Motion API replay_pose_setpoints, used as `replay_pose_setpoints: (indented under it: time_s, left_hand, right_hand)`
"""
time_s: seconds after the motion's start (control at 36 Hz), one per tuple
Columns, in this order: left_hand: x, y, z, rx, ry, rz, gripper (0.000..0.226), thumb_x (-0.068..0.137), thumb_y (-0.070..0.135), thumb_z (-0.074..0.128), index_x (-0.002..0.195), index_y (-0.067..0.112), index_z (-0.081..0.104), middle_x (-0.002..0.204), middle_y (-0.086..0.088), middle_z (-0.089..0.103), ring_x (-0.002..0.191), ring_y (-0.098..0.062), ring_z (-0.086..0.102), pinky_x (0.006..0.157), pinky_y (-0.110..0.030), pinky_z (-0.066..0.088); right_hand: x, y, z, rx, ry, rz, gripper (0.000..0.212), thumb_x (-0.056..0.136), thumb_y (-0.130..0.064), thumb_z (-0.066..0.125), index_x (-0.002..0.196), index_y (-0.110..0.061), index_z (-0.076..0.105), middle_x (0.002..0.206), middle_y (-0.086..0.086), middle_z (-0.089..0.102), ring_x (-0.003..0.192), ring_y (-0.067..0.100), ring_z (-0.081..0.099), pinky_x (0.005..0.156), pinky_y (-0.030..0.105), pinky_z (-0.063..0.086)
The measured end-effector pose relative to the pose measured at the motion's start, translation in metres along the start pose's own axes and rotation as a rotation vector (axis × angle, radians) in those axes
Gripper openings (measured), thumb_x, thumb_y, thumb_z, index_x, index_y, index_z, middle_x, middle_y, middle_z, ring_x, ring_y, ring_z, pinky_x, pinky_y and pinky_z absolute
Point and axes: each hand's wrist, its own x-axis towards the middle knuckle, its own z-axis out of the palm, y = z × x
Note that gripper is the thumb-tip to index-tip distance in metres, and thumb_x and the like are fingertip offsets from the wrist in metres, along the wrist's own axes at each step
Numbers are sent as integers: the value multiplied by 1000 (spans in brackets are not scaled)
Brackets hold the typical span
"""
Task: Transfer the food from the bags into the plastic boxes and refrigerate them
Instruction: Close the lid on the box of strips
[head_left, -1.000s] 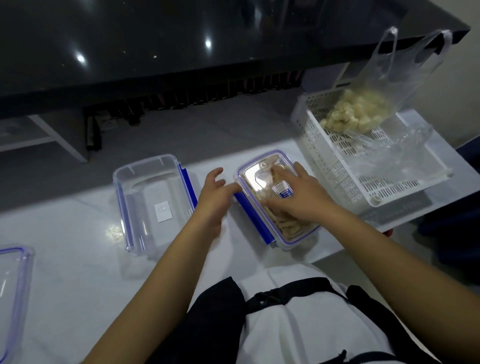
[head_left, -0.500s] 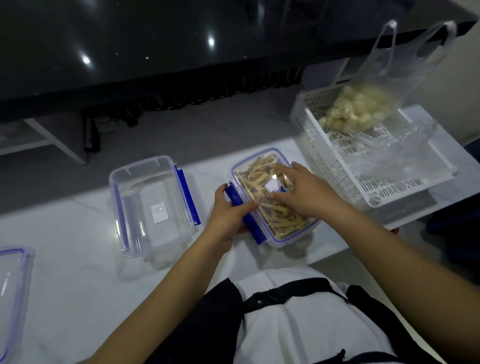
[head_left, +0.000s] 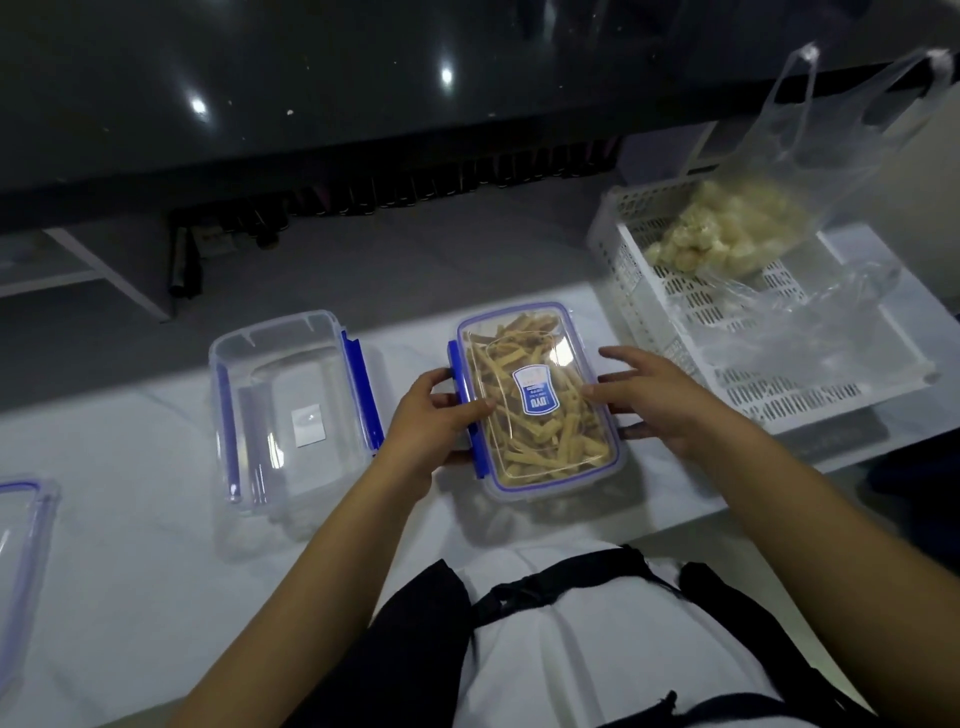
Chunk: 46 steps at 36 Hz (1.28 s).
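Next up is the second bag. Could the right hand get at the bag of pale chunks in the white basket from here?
Probably yes: the right hand is beside the basket, and the bag lies uncovered inside.

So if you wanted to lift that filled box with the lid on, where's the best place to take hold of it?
Probably by its two long sides, one hand from each side. The filled box lies flat on the white table, long and narrow, with the left hand at its blue clip and the right hand already on the opposite edge. A two-sided grip low on the walls should keep it level.
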Motion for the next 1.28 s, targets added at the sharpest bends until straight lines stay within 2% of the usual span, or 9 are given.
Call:
replay_pose_setpoints:
  time_s: [0.19,0.36,0.44,0.69,0.89,0.97,1.06,1.14,1.28]
  left_hand:
    - [2,-4,1,38,44,14,58,83,20,80,132,28,51,110,-2,71,91,-18,74,56,-32,61]
    - [-1,-4,5,129,86,56,60,87,23,76,141,29,49,104,2,71,87,-15,72,54,-30,59]
    - [-2,-7,8,224,109,102,58,91,25,73,143,30,49,103,5,68,87,-13,70,54,-29,59]
    - [-3,-3,12,315,119,159,54,94,24,69,144,26,49,98,6,66,83,-9,68,52,-26,59]
    - [-7,-2,10,238,93,144,59,94,25,69,147,29,44,111,3,64,90,-12,66,56,-32,62]
    - [-14,-2,11,263,24,157,61,93,26,69,145,38,39,119,10,55,89,-9,62,53,-28,60]
    - [-22,-8,12,415,-7,310,69,90,33,72,143,46,30,139,10,42,112,-11,56,85,-40,61]
    - [-28,-16,8,751,-14,484,97,85,51,72,155,43,5,166,10,5,151,-18,14,118,-46,25]
    - [-33,-34,-2,1192,-174,547,123,70,79,65,151,48,-22,160,16,-33,149,-12,-27,119,-39,-3]
  right_hand:
    - [10,-12,-12,-15,-175,222,61,75,-15,84,129,-22,56,104,12,73,84,28,68,63,38,57]
    - [8,-15,-7,-112,-94,90,26,78,-14,83,94,-25,67,90,4,78,86,25,74,63,35,59]
    - [3,-13,-2,-95,-16,46,31,78,-12,83,103,-23,69,89,6,78,73,20,75,49,29,57]
    - [-5,-16,3,-108,61,3,46,81,-10,82,123,-11,64,100,9,73,82,26,73,51,30,56]
    - [-14,-7,12,-238,174,-149,47,86,-19,78,130,-13,63,116,8,70,95,26,70,82,47,60]
    - [-30,5,20,-627,295,-448,58,90,-34,70,145,-27,50,148,4,50,126,28,54,100,42,47]
    - [-43,13,26,-756,201,-603,77,89,-51,65,155,-42,24,168,-2,10,152,24,12,118,49,23]
    - [-51,26,29,-1027,72,-659,99,75,-86,46,154,-52,-4,166,-11,-19,151,15,-23,120,52,-2]
    - [-47,48,24,-1252,-4,-646,94,80,-85,43,149,-58,-15,163,-18,-23,148,11,-30,120,57,-10]
